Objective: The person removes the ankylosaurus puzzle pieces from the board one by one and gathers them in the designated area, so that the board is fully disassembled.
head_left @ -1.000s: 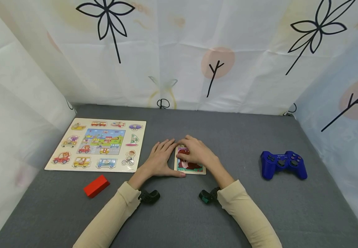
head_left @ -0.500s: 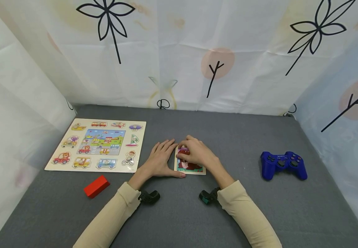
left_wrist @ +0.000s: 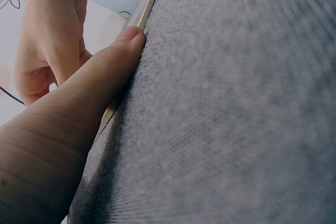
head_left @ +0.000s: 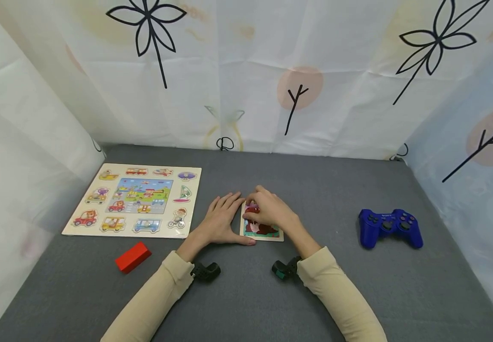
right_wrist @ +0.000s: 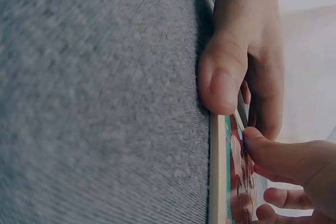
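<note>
A small wooden jigsaw puzzle [head_left: 263, 230] lies flat on the table, with a brown animal picture inside a pale wooden border. My left hand [head_left: 221, 221] braces it, fingers straight along its left side and thumb on the near left corner. In the right wrist view that left thumb [right_wrist: 223, 85] meets the border edge. My right hand [head_left: 270, 209] covers the upper part, bent thumb and fingers pinching at a puzzle piece near the upper left. The right thumb tip [right_wrist: 254, 135] touches the picture surface. Whatever lies between those fingertips is hidden by the hand.
A larger puzzle board [head_left: 128, 230] with vehicle pictures lies to the left. A red block [head_left: 133, 257] sits in front of it. Over on the right is a blue game controller [head_left: 390, 228]. White patterned cloth [head_left: 251, 118] walls the grey table [head_left: 246, 304] at the back and sides.
The right hand and wrist have shifted very slightly over the small puzzle. My left hand and the puzzle stay where they were.
</note>
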